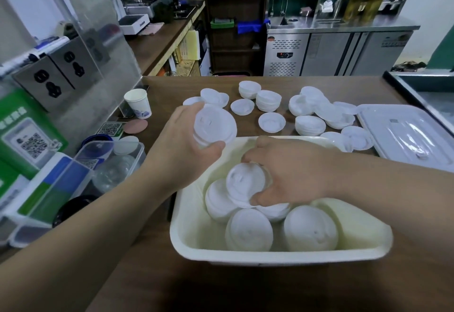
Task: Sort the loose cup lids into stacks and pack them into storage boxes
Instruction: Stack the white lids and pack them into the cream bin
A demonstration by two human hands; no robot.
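Bare counter (172, 287) lies open before the cream bin (270, 259). Behind it lid stacks (267, 100) crowd the wood; paper cup (138, 102) and clear box (108, 149) hem the left

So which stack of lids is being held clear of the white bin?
The stack in the left hand, raised above the bin; the right hand grips another stack inside it.

We stand at a brown wooden counter (319, 85) | we face a stainless steel fridge unit (336, 51) | green wall (442, 53) right | dark shelf unit (233, 41) beyond | 2 socket plates (46, 83) left
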